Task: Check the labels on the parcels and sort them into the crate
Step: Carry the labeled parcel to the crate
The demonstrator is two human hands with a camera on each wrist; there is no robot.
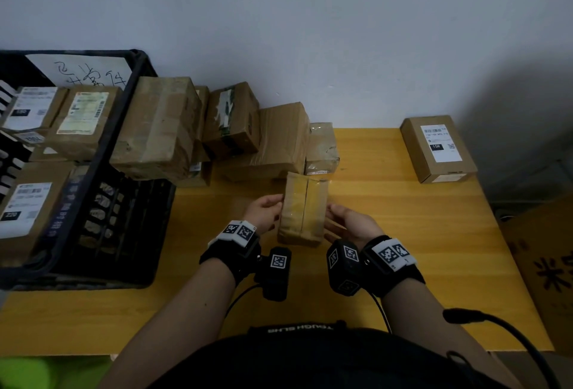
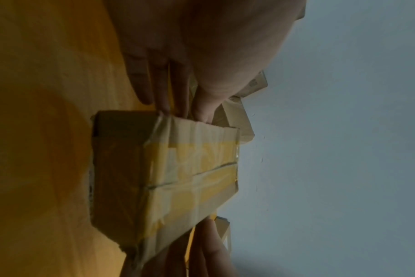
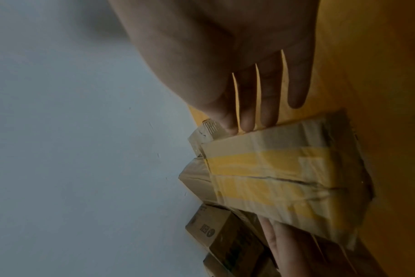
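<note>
Parcel in hand: small taped carton (image 1: 303, 208), near the middle of the table (image 1: 403, 233), in front of the unsorted stack (image 1: 217, 131). Whether its base rests on the table or is lifted clear: cannot tell. Top face shows yellow tape and clear film over the centre seam; no label visible on that face.

Grip state:
- Left hand (image 1: 263, 211): fingers extended, tips against the carton's left side. Not curled round it.
- Right hand (image 1: 350, 224): palm open, fingers straight along the right side. Wrist view shows the fingertips (image 3: 246, 123) meeting the carton edge.
- Net: a two-sided press hold, carton squeezed between flat hands, no wrap.

Handling (est.):
- Cardboard, stiff at edges and corners; panels likely give under hard squeeze. Press near edges, not mid-panel.
- Size suggests light wt.
- Film wrap is smooth, so prob. slippery. A press-only hold may slide when tilted; for lifting, hook fingers under the bottom edge or wrap thumb over the top.
- Tape ends loose and wrinkled at one corner; avoid pulling there.

Next req.: rotate carton to find the label, then move left to the crate (image 1: 130, 115), which already holds labelled parcels (image 1: 83, 112). One labelled box (image 1: 438, 148) sits apart at far right.
</note>
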